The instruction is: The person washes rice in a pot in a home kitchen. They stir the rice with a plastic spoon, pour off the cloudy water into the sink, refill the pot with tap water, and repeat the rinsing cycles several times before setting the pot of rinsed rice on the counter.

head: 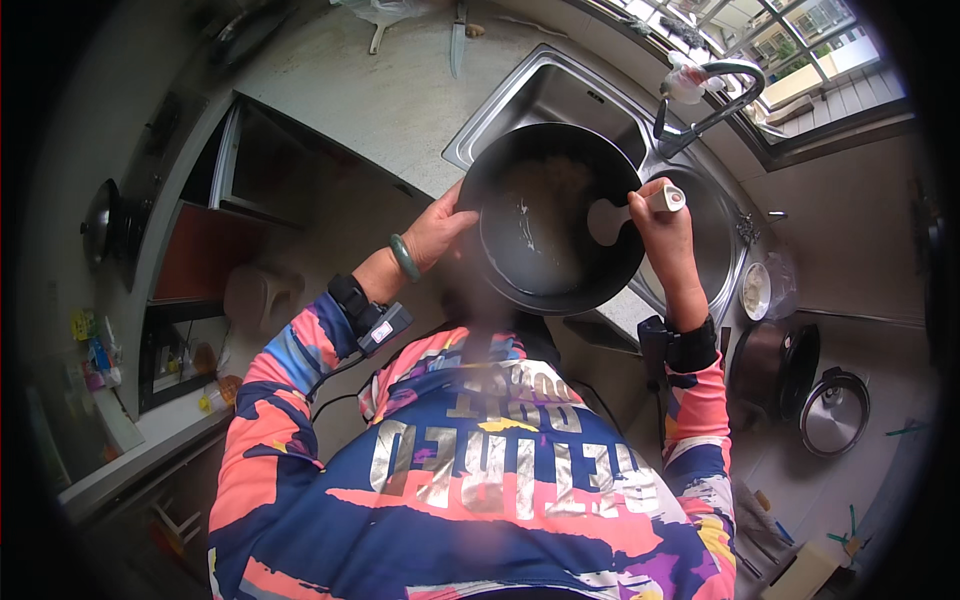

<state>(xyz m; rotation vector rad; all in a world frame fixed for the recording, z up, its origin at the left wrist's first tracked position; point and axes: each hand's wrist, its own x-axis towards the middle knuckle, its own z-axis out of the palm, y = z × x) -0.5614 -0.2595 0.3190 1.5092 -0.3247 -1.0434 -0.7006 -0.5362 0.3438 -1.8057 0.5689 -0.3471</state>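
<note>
A dark round cooking pot [510,277] is tilted up in front of me, partly over the steel sink. My left hand [437,231] grips its left rim, with the thumb on the edge. A green bangle [405,258] circles that wrist. My right hand [664,225] holds a spatula with a white handle [666,198] near the right rim. Its pale flat blade [607,222] reaches inside the pot. A pale residue [551,191] coats part of the pot's inside, with thin white streaks below it. A hazy smudge blurs part of the view.
Behind the pot lies a double-basin sink [544,71] with a curved faucet [739,75]. A knife [457,49] rests on the counter [337,90]. To the right stand a white bowl [756,291], a dark cooker [757,367] and a round metal lid [834,412].
</note>
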